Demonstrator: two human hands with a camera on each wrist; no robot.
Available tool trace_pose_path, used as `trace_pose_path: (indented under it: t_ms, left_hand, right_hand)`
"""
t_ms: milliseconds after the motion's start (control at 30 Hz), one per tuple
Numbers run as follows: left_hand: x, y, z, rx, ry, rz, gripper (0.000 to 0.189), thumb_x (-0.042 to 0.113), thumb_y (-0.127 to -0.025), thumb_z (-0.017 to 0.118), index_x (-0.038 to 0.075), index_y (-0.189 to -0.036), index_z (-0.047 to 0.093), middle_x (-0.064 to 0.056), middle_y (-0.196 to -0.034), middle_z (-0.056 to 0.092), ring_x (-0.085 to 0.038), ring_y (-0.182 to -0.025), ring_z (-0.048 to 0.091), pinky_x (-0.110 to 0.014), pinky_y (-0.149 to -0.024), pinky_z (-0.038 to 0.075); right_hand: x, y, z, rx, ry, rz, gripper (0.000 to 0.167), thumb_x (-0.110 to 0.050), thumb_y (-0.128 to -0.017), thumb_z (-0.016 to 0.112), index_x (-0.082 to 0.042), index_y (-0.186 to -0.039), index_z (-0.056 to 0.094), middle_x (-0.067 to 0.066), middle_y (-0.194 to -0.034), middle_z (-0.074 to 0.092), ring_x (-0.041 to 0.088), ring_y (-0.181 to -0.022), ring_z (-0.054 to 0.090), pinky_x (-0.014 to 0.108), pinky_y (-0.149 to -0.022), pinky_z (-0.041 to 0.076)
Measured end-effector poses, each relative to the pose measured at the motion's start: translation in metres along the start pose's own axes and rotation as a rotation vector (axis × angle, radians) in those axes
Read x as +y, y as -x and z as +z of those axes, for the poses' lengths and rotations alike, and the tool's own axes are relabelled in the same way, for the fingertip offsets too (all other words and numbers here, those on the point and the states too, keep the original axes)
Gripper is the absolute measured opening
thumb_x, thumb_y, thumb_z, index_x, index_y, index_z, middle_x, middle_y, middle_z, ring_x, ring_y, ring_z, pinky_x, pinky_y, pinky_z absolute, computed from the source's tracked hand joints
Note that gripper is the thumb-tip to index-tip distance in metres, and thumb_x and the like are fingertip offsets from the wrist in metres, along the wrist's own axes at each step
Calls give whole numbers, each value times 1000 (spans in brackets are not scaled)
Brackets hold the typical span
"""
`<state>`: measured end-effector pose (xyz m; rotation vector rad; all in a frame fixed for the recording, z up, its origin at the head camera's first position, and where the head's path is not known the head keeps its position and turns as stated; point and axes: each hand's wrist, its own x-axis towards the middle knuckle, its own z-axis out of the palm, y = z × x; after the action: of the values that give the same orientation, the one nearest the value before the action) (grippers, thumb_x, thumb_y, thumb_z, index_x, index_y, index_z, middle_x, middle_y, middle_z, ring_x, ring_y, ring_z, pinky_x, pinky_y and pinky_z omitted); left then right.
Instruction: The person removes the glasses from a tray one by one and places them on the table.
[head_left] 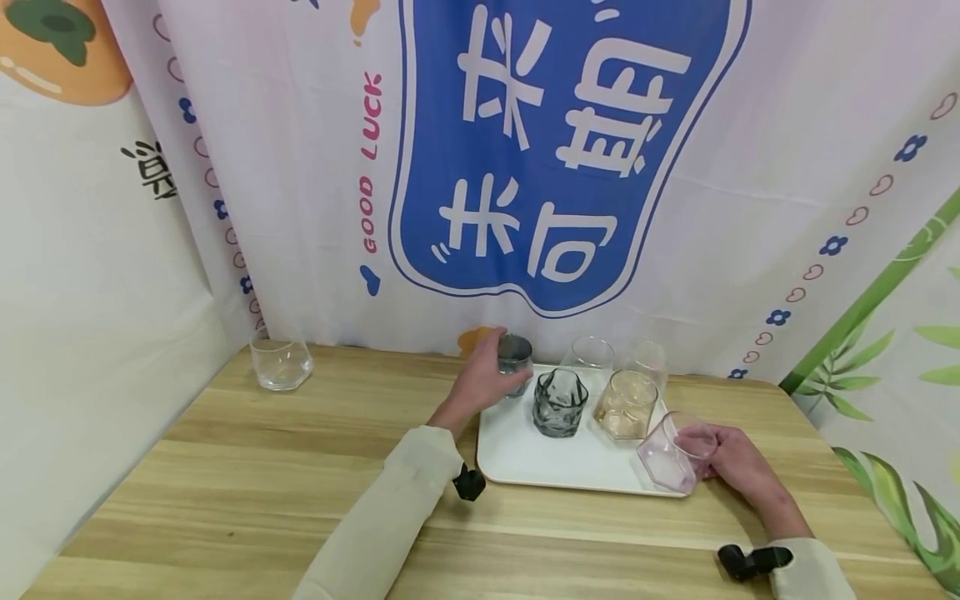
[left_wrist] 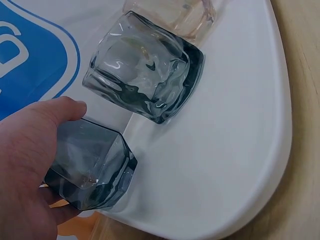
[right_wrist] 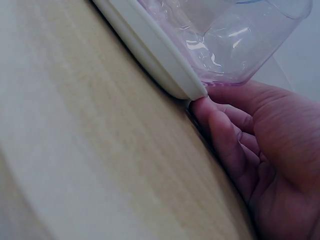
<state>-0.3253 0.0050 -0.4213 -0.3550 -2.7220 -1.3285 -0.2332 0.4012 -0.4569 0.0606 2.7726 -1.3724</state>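
At the back left corner of a white tray (head_left: 525,458), my left hand (head_left: 483,375) grips a smoky grey drinking glass (left_wrist: 95,165), thumb on one side and fingers on the other. Whether its base touches the tray cannot be told. Beside it stands a grey glass with wavy sides (head_left: 560,404). My right hand (head_left: 738,467) holds the tray's right edge, with curled fingers (right_wrist: 225,135) at the underside of the rim. Close to that hand, a pink glass (head_left: 667,462) stands at the tray's front right corner.
An amber glass (head_left: 626,408) and two clear glasses, one at the back middle (head_left: 592,354) and one at the back right (head_left: 651,360), share the tray. Another clear glass (head_left: 281,367) stands at the table's far left. A printed curtain (head_left: 315,208) hangs behind the wooden table (head_left: 247,483).
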Motion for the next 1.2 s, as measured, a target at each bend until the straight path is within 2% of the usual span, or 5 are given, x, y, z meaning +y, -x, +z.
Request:
trace_pose_path:
  t_ms: [367, 600, 700, 933, 1200]
  left_hand:
    - [4, 2, -8, 35, 71, -42, 90, 36, -84, 87, 7, -155, 40, -13, -154, 47, -32, -139, 46, -48, -111, 42]
    - [9, 9, -20, 22, 86, -40, 89, 38, -85, 87, 7, -154, 41, -14, -150, 50, -32, -134, 50, -48, -108, 44]
    - [11, 13, -29, 29, 63, -40, 89, 40, -83, 88, 7, -152, 43, -13, -145, 53, -32, -128, 54, -48, -104, 47]
    - [12, 23, -59, 46, -7, 19, 85, 40, -79, 90, 3, -143, 49, -14, -131, 60, -31, -116, 60, -45, -96, 53]
    - [4, 30, -92, 25, -110, -34, 93, 49, -77, 89, 4, -145, 45, -15, -134, 58, -32, -116, 58, -47, -96, 54]
  right_hand:
    - [0, -1, 0, -8, -18, -12, 53, -34, -97, 73, 10, -125, 66, 7, -88, 69, 17, -66, 61, 30, -59, 55]
    - [1, -1, -1, 0, -16, -13, 51, -33, -97, 73, 9, -126, 66, 8, -86, 67, 17, -66, 61, 30, -59, 55]
    - [2, 0, 0, -5, -25, -6, 51, -34, -97, 73, 8, -125, 67, 8, -88, 68, 17, -66, 61, 30, -59, 55]
    - [3, 0, 2, 11, 1, -12, 50, -34, -98, 72, 8, -124, 68, 7, -87, 69, 17, -65, 61, 29, -58, 54]
    - [1, -1, 1, 7, 4, -18, 48, -33, -98, 72, 8, -123, 68, 6, -78, 66, 17, -63, 61, 29, -58, 54]
